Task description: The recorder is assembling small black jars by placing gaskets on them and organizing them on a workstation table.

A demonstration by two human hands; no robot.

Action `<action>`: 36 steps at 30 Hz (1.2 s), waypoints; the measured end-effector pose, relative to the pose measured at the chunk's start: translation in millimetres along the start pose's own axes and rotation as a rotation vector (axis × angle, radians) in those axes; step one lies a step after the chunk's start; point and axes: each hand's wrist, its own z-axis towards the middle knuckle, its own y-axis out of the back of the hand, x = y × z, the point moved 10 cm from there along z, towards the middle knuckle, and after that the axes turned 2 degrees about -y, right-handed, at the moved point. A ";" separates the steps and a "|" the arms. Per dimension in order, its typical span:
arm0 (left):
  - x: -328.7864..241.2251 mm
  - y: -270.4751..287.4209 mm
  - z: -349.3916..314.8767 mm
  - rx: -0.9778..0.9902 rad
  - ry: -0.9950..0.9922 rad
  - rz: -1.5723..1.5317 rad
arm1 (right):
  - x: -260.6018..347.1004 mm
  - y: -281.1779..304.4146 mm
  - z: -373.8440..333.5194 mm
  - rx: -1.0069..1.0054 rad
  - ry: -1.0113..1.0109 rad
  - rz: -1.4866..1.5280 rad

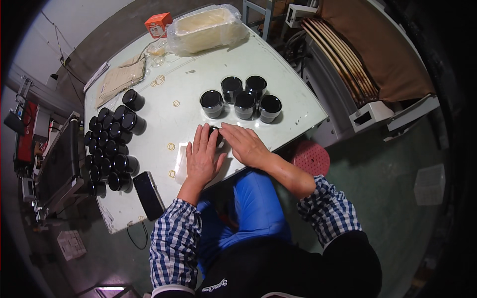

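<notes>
A black-lidded jar (219, 138) is at the table's near edge, mostly covered by my two hands. My left hand (199, 153) lies flat against its left side, fingers stretched forward and thumb apart. From the right, my right hand (247, 145) rests against the jar with straight fingers, its fingertips close to the left hand's. Whether the jar stands or lies is hidden. A pale, glossy sheet (182, 161) sits partly under my left hand. Just beyond are several clear jars with black lids (245, 101), standing upright in a cluster.
Many black-lidded jars (119, 130) crowd the table's left side, near a phone (148, 195). Yellowish rings (171, 146) lie on the white table (198, 74). Farther back are a brown paper stack (121, 81), an orange box (158, 25) and a plastic-wrapped tub (206, 31). A red stool (311, 158) stands right.
</notes>
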 end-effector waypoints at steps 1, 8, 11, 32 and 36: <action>0.8 -0.9 -0.5 0.001 -0.003 -0.001 | 0.6 0.9 1.1 -0.001 -0.003 -0.001; 5.2 -4.4 -1.4 0.002 0.028 -0.023 | 2.6 -4.9 3.4 0.017 0.006 -0.002; 5.0 -5.2 -2.2 -0.001 0.021 -0.035 | 0.1 -5.0 0.3 0.012 0.001 0.005; 43.6 31.2 -56.2 -0.232 0.258 -0.392 | 13.4 -18.6 34.0 0.163 -0.056 0.140; 47.9 36.0 -77.3 -0.217 0.307 -0.392 | 15.3 -26.6 39.4 0.229 -0.093 0.156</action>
